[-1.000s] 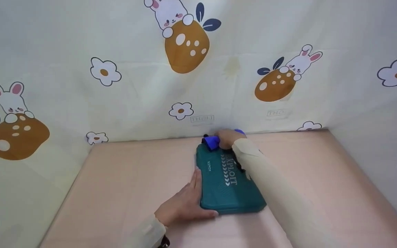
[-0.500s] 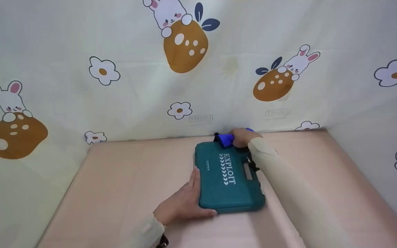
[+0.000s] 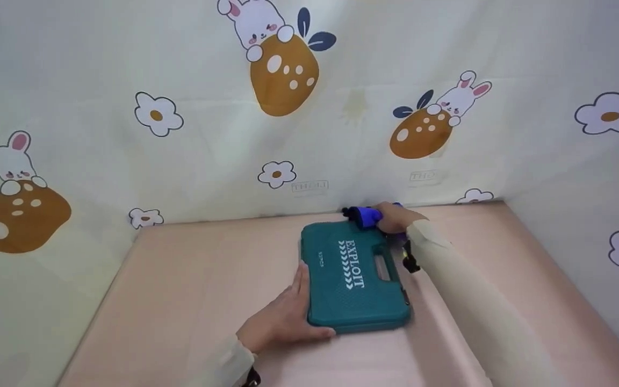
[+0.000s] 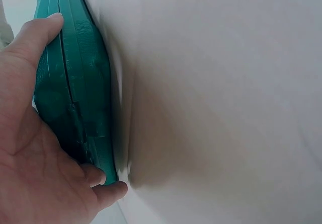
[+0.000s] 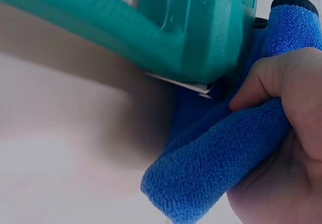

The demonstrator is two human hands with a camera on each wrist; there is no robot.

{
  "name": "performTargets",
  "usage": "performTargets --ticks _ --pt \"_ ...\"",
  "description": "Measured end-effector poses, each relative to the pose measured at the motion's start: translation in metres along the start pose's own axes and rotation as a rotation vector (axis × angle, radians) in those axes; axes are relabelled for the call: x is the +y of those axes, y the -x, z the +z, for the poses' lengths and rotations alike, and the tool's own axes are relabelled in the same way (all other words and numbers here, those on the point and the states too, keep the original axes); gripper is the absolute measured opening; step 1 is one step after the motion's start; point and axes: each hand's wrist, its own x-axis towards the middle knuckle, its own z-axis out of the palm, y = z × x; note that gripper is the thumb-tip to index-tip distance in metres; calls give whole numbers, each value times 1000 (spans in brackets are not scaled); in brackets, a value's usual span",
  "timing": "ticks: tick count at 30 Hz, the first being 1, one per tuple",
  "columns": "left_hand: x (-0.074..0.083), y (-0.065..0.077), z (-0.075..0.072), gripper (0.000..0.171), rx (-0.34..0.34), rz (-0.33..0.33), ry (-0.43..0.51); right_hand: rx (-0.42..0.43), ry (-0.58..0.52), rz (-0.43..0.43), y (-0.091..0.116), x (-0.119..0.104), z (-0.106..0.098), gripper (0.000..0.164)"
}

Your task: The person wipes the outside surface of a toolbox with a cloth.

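Note:
A green plastic tool case (image 3: 333,306), lettered EXPLOIT, lies flat on the table with its handle cut-out on the right side. Along its left side and near corner rests my left hand (image 3: 282,317), fingers and thumb fairly straight; the left wrist view shows the thumb (image 4: 43,32) against the case's side wall. At the far right corner, my right hand (image 3: 395,217) grips a bunched blue terry cloth (image 3: 364,216) with a dark edging. Up close in the right wrist view, the cloth (image 5: 201,158) touches the case's corner. Part of it is hidden behind the case.
A pale pink cover (image 3: 207,279) spreads over the table around the case. Behind and on both sides hangs a light curtain (image 3: 207,156) printed with rabbits, fruit and flowers, close beyond the far table edge. A black strap (image 3: 410,262) hangs at my right wrist.
My right hand has slid to the right with the cloth along the case's far end, uncovering the handle cut-out. The left hand and the case stay nearly in place.

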Motion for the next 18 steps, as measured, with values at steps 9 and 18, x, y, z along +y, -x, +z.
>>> performTargets --ticks 9,18 --pt "1 -1 1 144 0 4 13 84 -115 -72 15 27 9 48" --pt "-3 -2 3 145 21 33 -2 189 -270 -267 28 43 29 63"
